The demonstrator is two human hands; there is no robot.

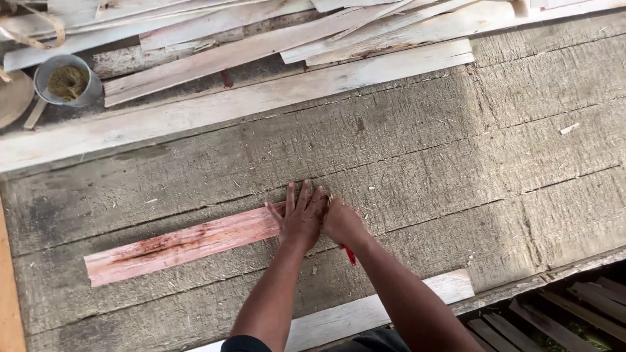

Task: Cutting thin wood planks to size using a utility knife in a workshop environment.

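Note:
A reddish wooden slat [176,246] lies flat on a rough grey plank workbench [456,143], running from the lower left toward the middle. My left hand [301,215] presses flat on the slat's right end, fingers spread. My right hand [342,221] is closed right beside it at the slat's end, gripping a thin red tool or pencil [348,253] whose tip pokes out below the wrist. The end of the slat is hidden under both hands.
A pile of pale wooden slats [274,39] lies along the far edge. A small grey pot [65,79] holding yellowish stuff stands at the far left. One pale board [365,311] lies at the near edge. More slats [574,306] lie below at right.

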